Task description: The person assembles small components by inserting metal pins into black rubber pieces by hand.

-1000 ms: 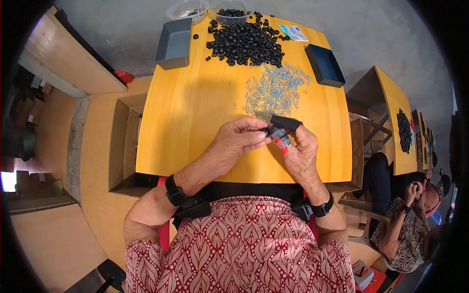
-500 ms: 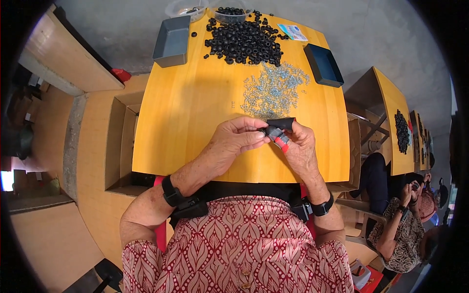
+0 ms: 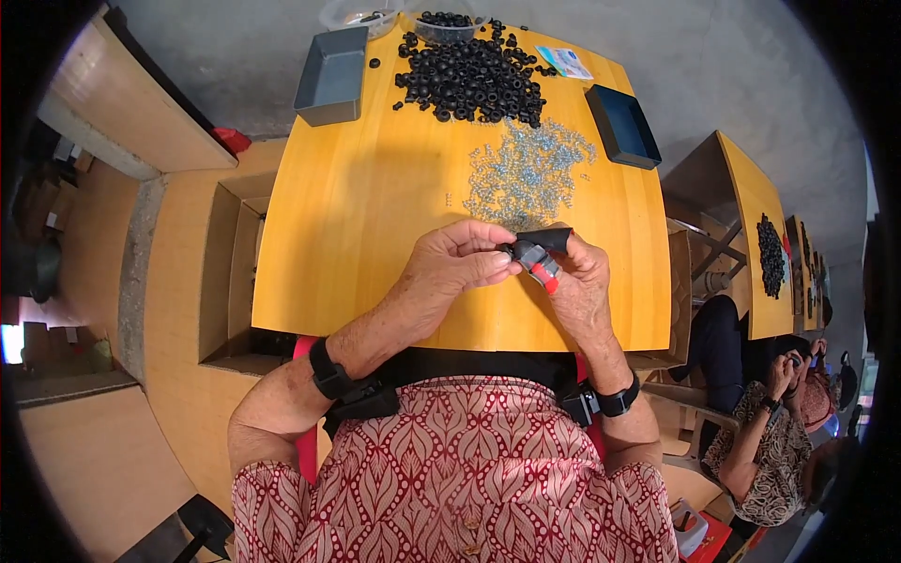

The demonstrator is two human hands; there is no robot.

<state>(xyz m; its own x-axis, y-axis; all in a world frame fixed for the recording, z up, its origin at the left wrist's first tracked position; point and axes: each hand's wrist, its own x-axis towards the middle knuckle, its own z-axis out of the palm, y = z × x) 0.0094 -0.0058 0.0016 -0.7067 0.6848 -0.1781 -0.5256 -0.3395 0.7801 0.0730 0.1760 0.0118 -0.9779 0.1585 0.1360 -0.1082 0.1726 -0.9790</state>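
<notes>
Above the near half of the yellow table point(image 3: 375, 272), my two hands meet. My left hand point(image 3: 450, 267) has thumb and forefinger pinched on a small black part point(image 3: 507, 250), mostly hidden by the fingertips. My right hand point(image 3: 574, 281) is closed against the same part from the other side. A black sleeve-like covering point(image 3: 546, 240) and a grey and red wrapping point(image 3: 542, 270) show at its fingers. Just beyond the hands lies a spread of small shiny metal springs point(image 3: 526, 174). Farther back is a heap of black ring-shaped parts point(image 3: 469, 80).
A grey tray point(image 3: 332, 80) stands at the far left, a dark tray point(image 3: 623, 127) at the right edge. Clear plastic tubs point(image 3: 446, 33) and a printed packet point(image 3: 564, 62) are at the back. Cardboard boxes point(image 3: 221, 281) flank the table. Another person point(image 3: 765, 441) sits at right.
My hands stay together on the small black part. The right hand has turned slightly, and the red wrapping has shifted a little.
</notes>
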